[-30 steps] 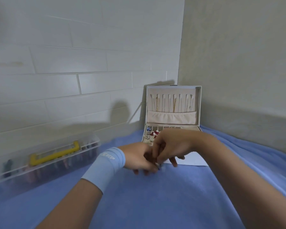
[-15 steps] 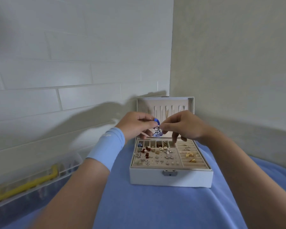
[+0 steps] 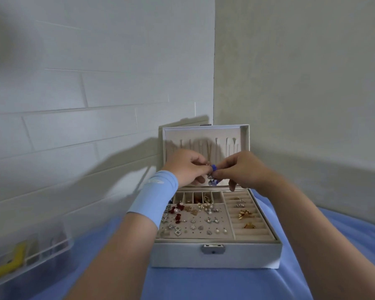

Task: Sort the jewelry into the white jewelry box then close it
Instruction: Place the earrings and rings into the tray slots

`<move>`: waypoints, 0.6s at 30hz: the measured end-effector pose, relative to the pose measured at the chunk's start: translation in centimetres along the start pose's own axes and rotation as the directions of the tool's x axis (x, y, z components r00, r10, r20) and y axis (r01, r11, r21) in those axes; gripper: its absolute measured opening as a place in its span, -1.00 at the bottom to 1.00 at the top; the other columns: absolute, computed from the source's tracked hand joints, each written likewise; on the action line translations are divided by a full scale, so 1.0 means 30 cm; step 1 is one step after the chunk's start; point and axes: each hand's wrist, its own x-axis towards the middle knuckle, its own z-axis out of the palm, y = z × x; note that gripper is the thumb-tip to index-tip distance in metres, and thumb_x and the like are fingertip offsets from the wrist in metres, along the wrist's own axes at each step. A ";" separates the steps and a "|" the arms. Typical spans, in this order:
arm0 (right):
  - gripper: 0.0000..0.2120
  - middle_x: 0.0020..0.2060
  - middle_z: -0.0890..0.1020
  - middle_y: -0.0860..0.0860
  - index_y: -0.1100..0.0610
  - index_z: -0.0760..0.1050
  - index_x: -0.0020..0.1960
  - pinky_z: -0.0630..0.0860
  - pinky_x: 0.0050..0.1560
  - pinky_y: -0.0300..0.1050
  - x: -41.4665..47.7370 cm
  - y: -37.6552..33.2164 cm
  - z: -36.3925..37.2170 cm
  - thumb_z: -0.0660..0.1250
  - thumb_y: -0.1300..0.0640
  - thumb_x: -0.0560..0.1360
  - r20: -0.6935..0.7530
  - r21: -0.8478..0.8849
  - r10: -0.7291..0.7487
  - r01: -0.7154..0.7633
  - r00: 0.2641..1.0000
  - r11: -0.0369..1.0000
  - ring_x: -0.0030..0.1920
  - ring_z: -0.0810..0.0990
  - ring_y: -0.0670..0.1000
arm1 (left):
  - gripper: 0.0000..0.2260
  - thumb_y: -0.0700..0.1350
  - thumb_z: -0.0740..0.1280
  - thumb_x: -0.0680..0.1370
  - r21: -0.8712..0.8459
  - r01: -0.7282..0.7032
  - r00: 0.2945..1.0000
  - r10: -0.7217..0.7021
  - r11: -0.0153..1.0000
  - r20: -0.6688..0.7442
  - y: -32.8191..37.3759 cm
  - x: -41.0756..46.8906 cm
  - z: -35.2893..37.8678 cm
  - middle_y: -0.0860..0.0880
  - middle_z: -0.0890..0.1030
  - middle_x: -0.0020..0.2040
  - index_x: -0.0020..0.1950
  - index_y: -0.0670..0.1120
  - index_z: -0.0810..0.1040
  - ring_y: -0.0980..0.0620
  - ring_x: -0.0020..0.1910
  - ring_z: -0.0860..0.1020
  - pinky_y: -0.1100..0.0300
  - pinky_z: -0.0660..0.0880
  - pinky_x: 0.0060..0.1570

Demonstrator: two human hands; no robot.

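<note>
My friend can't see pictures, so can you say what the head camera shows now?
A left hand and a right hand pinch a small blue piece of jewelry above an open white jewelry box on a blue cloth. Its tray holds small earrings and gold pieces. A clear plastic case lies at left.

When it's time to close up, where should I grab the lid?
Probably the top rim of the lid, beside its clasp, coming from above: the lid stands upright at the back of the box, and that rim is its free, bare edge.
</note>
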 end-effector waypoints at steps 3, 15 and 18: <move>-0.94 -0.29 0.74 0.02 0.15 0.72 -0.18 0.50 -0.36 -0.29 0.021 0.032 0.000 0.51 0.19 0.46 0.021 -0.132 0.032 -0.029 0.999 0.991 -0.45 0.52 -0.02 | -0.95 -0.07 0.46 0.52 0.212 -0.026 1.000 0.029 0.977 -0.008 -0.018 0.011 0.036 0.04 0.71 -0.14 -0.04 0.01 0.68 0.07 -0.20 0.68 0.18 0.61 -0.12; -0.83 -0.30 0.72 -0.02 0.13 0.72 -0.22 0.58 -0.20 -0.14 0.047 0.072 0.009 0.57 0.02 0.37 0.080 -0.465 0.192 -0.134 0.978 0.875 -0.34 0.57 -0.06 | -0.92 0.02 0.47 0.49 0.382 -0.017 0.997 -0.012 0.924 0.071 -0.051 0.010 0.089 0.08 0.71 -0.01 -0.04 0.11 0.71 0.04 -0.05 0.65 0.04 0.59 0.09; -0.82 -0.35 0.63 0.00 0.11 0.66 -0.25 0.51 -0.25 -0.18 0.052 0.078 0.010 0.53 0.02 0.42 0.022 -0.513 0.099 -0.073 0.995 0.855 -0.34 0.55 -0.06 | -0.86 -0.01 0.48 0.50 0.376 -0.008 0.996 -0.028 0.927 0.089 -0.057 0.003 0.101 0.09 0.70 0.03 0.05 0.10 0.70 0.07 -0.02 0.64 0.13 0.56 0.09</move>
